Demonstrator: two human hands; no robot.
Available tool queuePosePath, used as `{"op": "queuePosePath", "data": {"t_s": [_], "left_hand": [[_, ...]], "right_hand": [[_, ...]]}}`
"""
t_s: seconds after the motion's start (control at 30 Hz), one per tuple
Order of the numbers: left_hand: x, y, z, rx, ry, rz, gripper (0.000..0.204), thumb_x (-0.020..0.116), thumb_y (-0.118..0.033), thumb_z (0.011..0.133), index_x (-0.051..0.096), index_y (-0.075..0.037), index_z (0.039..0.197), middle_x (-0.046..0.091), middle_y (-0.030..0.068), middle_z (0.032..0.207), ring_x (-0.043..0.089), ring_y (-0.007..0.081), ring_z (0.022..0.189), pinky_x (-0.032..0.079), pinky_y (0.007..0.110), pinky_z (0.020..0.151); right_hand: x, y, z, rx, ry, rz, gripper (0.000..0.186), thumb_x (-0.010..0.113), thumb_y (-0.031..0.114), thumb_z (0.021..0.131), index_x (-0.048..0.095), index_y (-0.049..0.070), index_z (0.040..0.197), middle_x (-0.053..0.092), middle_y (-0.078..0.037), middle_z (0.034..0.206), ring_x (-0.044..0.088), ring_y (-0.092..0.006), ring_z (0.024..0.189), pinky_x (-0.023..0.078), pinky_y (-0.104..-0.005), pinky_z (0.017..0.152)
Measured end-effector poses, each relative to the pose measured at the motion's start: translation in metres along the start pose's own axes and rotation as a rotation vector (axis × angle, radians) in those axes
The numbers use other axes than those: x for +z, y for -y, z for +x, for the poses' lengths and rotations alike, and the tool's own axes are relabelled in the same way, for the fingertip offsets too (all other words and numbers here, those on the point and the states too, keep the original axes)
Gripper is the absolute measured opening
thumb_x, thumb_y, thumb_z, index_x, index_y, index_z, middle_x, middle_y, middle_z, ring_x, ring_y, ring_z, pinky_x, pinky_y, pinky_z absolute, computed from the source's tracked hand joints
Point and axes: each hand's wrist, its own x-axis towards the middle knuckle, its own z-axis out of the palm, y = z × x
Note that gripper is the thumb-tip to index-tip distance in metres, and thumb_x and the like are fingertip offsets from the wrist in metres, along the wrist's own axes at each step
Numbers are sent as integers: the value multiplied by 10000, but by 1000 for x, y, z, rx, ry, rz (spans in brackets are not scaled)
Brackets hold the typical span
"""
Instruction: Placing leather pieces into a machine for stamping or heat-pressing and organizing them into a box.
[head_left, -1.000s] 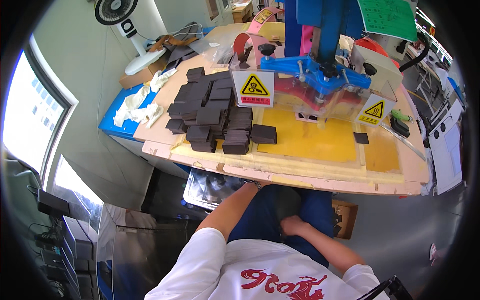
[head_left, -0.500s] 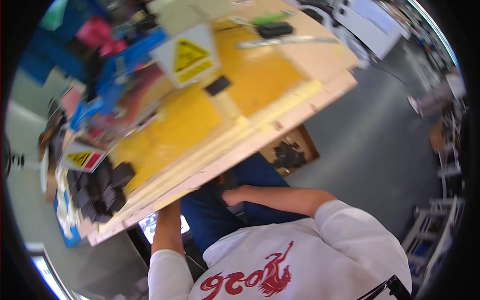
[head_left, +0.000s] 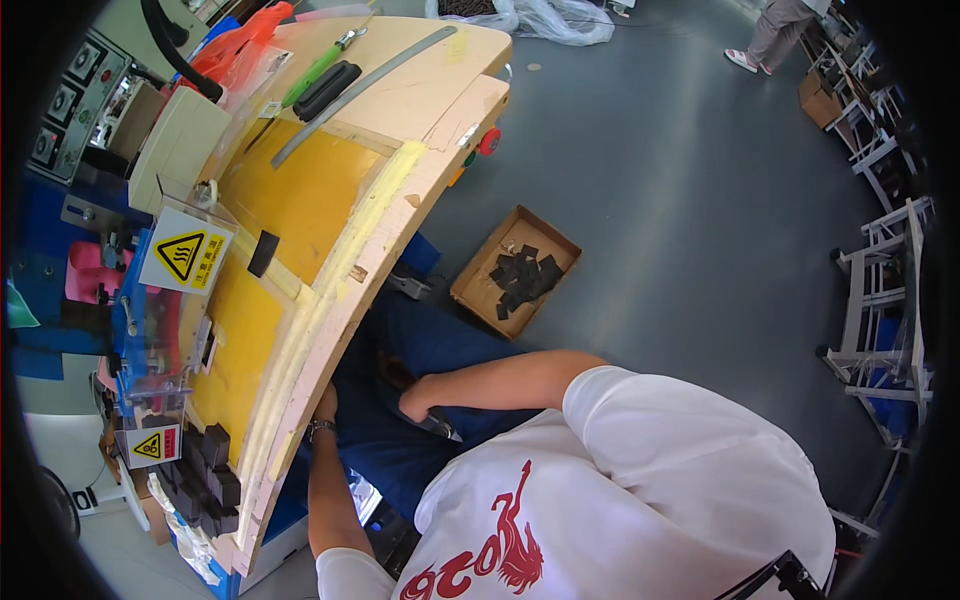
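My left hand (head_left: 326,404) reaches to the near edge of the pale wooden worktable (head_left: 440,128); its fingers are mostly hidden beneath the edge. My right hand (head_left: 418,398) is low by my lap, closed, and what it holds, if anything, I cannot make out. On the table are a yellow mat (head_left: 310,190), stacks of dark square pieces (head_left: 210,475), one dark square (head_left: 263,253) and a press with blue fittings (head_left: 135,320) and clear guards with warning labels. A green-handled tool (head_left: 310,80), a black case (head_left: 328,90) and a metal ruler (head_left: 365,95) lie at the far end.
On the floor beside me stands a cardboard box (head_left: 465,284) with dark scraps. Plastic bags (head_left: 560,22) lie beyond the table. A person (head_left: 775,35) stands at the far right, near metal racks (head_left: 870,330) and another box (head_left: 818,100).
The view has swung right, so the table now runs away along the left and more floor shows. My right arm has stayed low by my lap; my left arm remains at the table edge.
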Motion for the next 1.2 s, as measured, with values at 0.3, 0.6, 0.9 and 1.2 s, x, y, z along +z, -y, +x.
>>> {"op": "queuePosePath", "data": {"t_s": [0.3, 0.6, 0.9, 1.2], "left_hand": [[-39, -13, -27, -3, 0, 149, 582, 449, -437, 1113, 739, 46, 1257, 732, 336, 1224, 732, 484, 1088, 592, 577, 958], [-46, -22, -56, 11, -197, -27, 516, 441, -403, 1135, 702, 42, 1147, 724, 333, 1162, 697, 507, 1072, 566, 598, 940], [-26, -17, -68, 22, -296, 22, 491, 440, -423, 1135, 665, 10, 1082, 740, 308, 1089, 718, 495, 1012, 575, 594, 873], [-76, -55, -84, 125, -97, -35, 504, 480, -374, 1115, 649, -5, 1413, 705, 286, 1347, 677, 453, 1236, 534, 550, 1088]], "right_hand": [[11, -15, 28, -57, -123, -49, 304, 653, 118, 811, 817, -66, 988, 791, -264, 1070, 768, -399, 1000, 592, -496, 899], [19, -21, 26, -48, -140, -65, 319, 663, 103, 811, 810, -92, 1017, 789, -284, 1047, 770, -418, 1001, 595, -519, 875], [-3, 6, -15, 54, -40, 40, 343, 670, 132, 856, 806, -88, 1082, 780, -286, 1148, 760, -417, 1071, 587, -511, 927], [8, -3, 3, -7, 35, 135, 326, 671, 123, 867, 806, -87, 1078, 780, -283, 1151, 758, -405, 1056, 581, -504, 923]]}}
